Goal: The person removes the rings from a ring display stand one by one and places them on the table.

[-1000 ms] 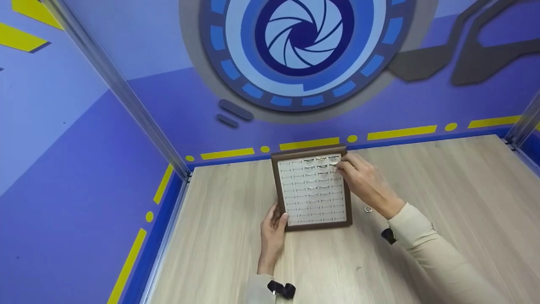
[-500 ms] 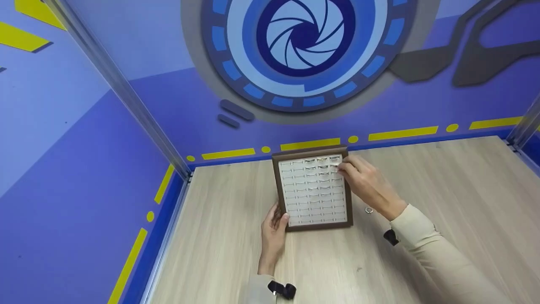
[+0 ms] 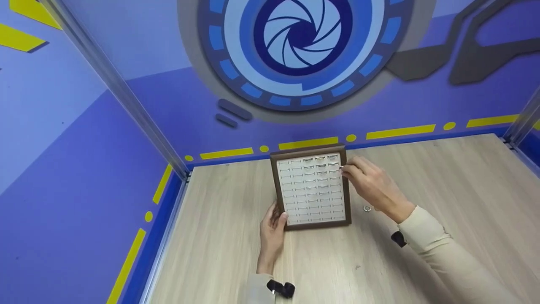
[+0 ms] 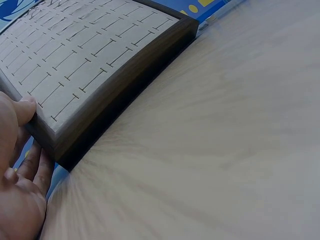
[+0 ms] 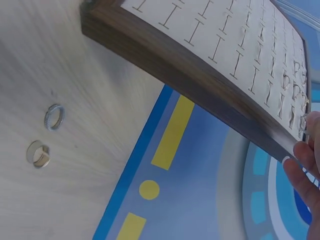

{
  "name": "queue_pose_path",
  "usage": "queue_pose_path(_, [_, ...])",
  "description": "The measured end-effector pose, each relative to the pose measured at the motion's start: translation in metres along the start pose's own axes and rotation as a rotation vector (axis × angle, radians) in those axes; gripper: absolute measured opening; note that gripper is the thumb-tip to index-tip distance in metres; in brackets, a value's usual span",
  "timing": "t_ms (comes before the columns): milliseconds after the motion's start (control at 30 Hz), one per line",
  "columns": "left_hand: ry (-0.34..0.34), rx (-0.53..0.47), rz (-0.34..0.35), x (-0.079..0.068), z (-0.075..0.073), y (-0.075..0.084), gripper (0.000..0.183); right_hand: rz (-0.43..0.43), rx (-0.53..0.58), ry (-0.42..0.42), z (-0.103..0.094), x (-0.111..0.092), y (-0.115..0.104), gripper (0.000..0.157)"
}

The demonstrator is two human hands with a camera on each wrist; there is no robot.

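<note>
A brown-framed ring display board (image 3: 312, 211) with a white slotted face leans back on the table. My left hand (image 3: 272, 236) grips its lower left corner, thumb (image 4: 25, 110) on the front and the other fingers behind or below. Several rings (image 3: 322, 165) sit in the upper slots, mostly in the middle and right columns. My right hand (image 3: 371, 181) is at the board's upper right edge, fingertips close together beside a ring (image 5: 303, 123) in a slot. No ring shows clearly between those fingers. On the table lie two loose rings, one silver and textured (image 5: 54, 117), one smooth (image 5: 38, 154).
The wooden table (image 3: 219, 236) reaches to a blue printed back wall (image 3: 236, 143) just behind the board. A metal post (image 3: 126, 97) stands at the left corner. Both wrists carry black straps (image 3: 280, 289).
My right hand has drawn back slightly to the right, uncovering a ring in the right column's second slot. The second loose ring now shows partly beside the wrist. My left hand keeps its grip.
</note>
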State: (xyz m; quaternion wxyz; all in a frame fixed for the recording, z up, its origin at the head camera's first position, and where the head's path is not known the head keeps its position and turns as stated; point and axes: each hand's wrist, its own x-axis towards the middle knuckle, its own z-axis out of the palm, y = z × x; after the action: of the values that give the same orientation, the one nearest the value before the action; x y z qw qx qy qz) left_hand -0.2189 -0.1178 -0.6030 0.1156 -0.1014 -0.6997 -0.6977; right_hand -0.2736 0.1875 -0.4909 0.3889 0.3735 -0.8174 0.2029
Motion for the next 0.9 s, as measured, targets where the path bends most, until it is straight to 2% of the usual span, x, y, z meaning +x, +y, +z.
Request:
queue_pose_path(333, [-0.022,0.021,-0.057,0.000,-0.004,0.004,0.052,0.019,0.065,0.083,-0.006,-0.017,0.007,0.020])
queue_pose_path(700, [0.003,-0.027,-0.027,0.000,0.002,0.001,0.052,0.058,0.085,-0.027,-0.015,-0.042,0.016,0.021])
queue_pose_path(867, [0.012,-0.036,-0.062,-0.001,0.001,0.002,0.053,0.097,0.066,-0.055,-0.018,-0.050,0.020,0.019])
queue_pose_path(900, [0.018,-0.038,-0.070,-0.001,0.001,-0.002,0.054,0.102,0.065,-0.059,-0.019,-0.052,0.020,0.019])
